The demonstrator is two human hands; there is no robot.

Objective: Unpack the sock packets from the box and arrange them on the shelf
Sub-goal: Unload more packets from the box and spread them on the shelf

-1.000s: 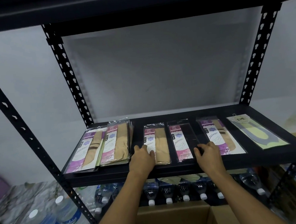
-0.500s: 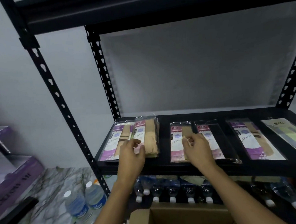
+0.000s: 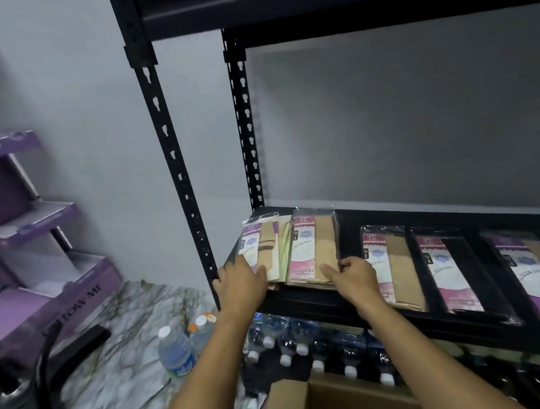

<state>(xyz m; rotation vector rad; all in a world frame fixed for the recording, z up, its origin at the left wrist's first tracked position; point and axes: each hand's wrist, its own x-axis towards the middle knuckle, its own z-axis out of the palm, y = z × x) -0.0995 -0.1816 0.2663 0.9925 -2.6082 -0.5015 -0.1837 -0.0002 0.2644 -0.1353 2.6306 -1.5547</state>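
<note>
Lining the shelf (image 3: 333,308), sock packets (image 3: 307,252) lie flat above the open box (image 3: 339,397).

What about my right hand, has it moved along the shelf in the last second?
Yes. Against the shelf, the right hand has moved left: from the black sock packet to the beige pile two places over, whose near edge it now grips.

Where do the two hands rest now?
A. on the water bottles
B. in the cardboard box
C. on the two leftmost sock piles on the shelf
C: the left hand lies on the leftmost pile and the right hand touches the next pile, both on the shelf.
</note>
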